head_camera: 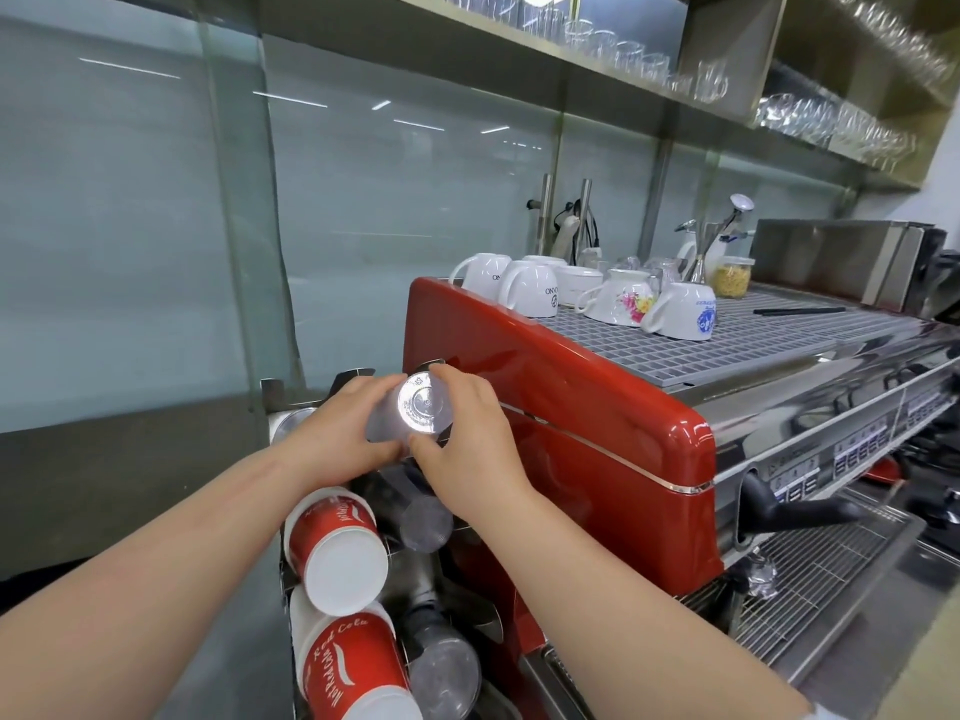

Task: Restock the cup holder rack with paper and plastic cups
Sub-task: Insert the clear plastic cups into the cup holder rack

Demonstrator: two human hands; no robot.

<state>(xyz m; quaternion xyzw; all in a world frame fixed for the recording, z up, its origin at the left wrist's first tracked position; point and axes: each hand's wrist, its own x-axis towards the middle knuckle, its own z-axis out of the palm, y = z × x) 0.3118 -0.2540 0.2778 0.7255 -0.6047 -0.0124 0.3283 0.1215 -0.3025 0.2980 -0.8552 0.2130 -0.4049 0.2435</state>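
Observation:
A stack of clear plastic cups (415, 413) lies bottom-out at the top right slot of the cup holder rack (283, 392), which stands left of the red espresso machine. My left hand (343, 433) grips the stack's left side and my right hand (467, 444) grips its right side and underside. Below, red paper cups (332, 543) fill the left slots, with more red paper cups (353, 672) lower down. Clear plastic cups (423, 522) sit in the right slots, and another clear stack (447, 672) is beneath them. The rack's back is hidden by my hands.
The red espresso machine (587, 423) stands right beside the rack, its grated top holding upturned white mugs (524, 288). A glass wall panel (130, 226) is on the left. Steel shelves with glasses (644, 59) hang overhead. A portafilter handle (795, 506) juts out at right.

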